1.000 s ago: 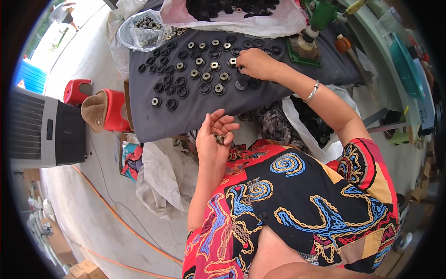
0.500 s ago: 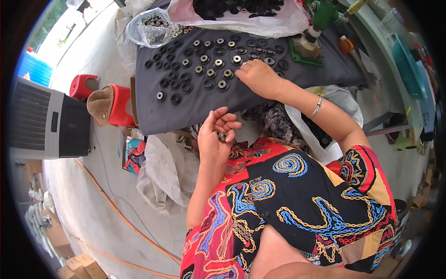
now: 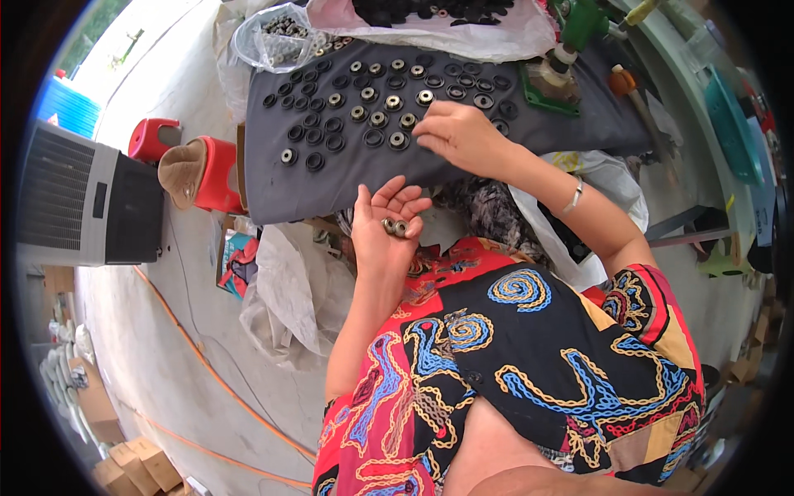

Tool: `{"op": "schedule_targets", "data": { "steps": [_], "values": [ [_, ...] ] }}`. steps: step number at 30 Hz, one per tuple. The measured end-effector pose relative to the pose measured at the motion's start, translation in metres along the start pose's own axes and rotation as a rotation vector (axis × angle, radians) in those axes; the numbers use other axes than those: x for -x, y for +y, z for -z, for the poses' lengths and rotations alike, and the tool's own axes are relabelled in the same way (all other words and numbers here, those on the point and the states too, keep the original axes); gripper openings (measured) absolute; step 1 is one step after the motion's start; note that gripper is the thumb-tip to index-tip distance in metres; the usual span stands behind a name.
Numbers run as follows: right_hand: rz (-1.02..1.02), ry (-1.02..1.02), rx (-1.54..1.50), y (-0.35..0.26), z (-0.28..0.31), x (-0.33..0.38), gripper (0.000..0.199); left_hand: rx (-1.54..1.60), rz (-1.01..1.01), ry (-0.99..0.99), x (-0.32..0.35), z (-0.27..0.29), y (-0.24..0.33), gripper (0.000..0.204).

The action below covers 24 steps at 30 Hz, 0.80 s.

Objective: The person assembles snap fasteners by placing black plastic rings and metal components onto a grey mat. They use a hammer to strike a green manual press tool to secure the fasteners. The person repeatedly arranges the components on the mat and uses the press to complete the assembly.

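My left hand (image 3: 389, 219) is palm up in front of the cloth's near edge, with small metal bearings (image 3: 395, 226) resting in it under partly curled fingers. My right hand (image 3: 463, 139) hovers over the near part of the cloth, its fingers loosely bent and pointing left; I see nothing between them. Spread out on the dark grey cloth (image 3: 281, 186) are several black rubber rings (image 3: 314, 161). Some hold a metal bearing in the middle, such as the ring with a bearing (image 3: 399, 140) left of my right hand. My right hand hides part of the rows.
At the back left is a clear plastic tub (image 3: 256, 41) of bearings. A white sack (image 3: 496, 41) with black rings lies behind the rows. A green hand press (image 3: 552, 87) and an orange-headed hammer (image 3: 622, 81) are at the right. Red stools (image 3: 219, 182) stand left of the table.
My right hand has drawn back from the rows toward my left hand. The left palm has opened slightly, showing more of the bearings. The view has shifted a little.
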State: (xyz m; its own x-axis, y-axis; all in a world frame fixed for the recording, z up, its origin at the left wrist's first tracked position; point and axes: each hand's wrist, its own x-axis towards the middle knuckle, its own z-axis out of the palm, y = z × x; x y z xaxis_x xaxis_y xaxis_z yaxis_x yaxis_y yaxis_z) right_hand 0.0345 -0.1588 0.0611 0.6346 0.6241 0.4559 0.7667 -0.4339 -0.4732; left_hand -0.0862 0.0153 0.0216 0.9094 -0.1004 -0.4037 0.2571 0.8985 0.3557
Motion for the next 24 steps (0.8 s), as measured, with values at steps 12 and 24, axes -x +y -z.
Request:
{"op": "schedule_targets", "data": {
  "steps": [12, 24],
  "values": [
    [0.203, -0.090, 0.048, -0.068, -0.030, 0.051, 0.018, -0.341, -0.092, 0.150, 0.001, -0.025, -0.027, 0.055],
    [-0.076, 0.207, 0.015, -0.018, 0.009, 0.026, 0.016, -0.298, -0.071, 0.022, -0.001, -0.013, -0.011, 0.058]
  ]
}}
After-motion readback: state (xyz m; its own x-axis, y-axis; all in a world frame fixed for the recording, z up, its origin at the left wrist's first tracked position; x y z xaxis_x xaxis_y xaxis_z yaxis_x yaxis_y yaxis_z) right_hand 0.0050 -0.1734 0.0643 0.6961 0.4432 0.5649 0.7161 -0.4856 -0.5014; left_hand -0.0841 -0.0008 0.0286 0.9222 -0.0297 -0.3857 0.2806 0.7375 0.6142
